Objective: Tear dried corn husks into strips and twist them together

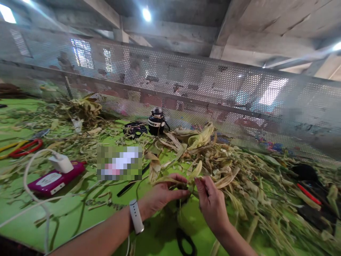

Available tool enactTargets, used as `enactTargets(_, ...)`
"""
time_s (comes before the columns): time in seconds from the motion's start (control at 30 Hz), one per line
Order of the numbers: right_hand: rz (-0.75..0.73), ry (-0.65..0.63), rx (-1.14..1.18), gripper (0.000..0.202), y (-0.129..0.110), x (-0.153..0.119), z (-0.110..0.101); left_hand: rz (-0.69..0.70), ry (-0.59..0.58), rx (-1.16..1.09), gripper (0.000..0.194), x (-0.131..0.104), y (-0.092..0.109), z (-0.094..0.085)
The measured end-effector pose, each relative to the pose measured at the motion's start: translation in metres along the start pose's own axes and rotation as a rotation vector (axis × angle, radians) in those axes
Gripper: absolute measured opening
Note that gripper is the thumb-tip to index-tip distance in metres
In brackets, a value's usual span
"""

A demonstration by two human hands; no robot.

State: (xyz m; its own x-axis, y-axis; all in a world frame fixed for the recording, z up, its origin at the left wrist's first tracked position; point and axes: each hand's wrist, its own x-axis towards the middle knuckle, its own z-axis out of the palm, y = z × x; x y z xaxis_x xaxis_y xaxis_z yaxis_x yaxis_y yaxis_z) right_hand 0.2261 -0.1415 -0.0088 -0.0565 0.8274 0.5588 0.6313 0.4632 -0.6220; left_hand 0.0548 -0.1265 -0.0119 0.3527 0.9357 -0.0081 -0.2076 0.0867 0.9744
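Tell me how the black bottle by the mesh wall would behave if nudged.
The black bottle stands upright on the green table, squat and broad, so it would probably slide rather than tip. Its rounded body would likely roll if knocked over. Husks lying beside it might catch it.

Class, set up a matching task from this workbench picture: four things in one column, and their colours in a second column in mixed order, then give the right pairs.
Things:
1. Power bank
2. Table top
3. Jar by the mesh screen
4. Wristband on the left arm

Colours:
A. Black
B. White
C. Green
D. Pink

Pairs: 1-D, 2-C, 3-A, 4-B

The left hand and right hand both pinch dry husk strips over the table.
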Motion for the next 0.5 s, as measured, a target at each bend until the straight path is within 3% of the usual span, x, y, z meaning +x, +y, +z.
enactTargets(0.17, 0.106, 0.008, 0.125, 0.03, 0.004, 0.006, 0.002, 0.01, -0.005, 0.021, 0.028, 0.007, 0.007, -0.001)
enactTargets(0.37, 0.466, -0.032, 0.534, 0.04, 0.011, 0.026, 0.004, -0.143, -0.12, -0.143, 0.033, 0.025, 0.031, 0.004)
enactTargets(0.5, 0.447, -0.001, 0.564, 0.043, 0.021, 0.046, 0.002, -0.001, -0.097, 0.134, 0.026, 0.055, 0.04, 0.003)
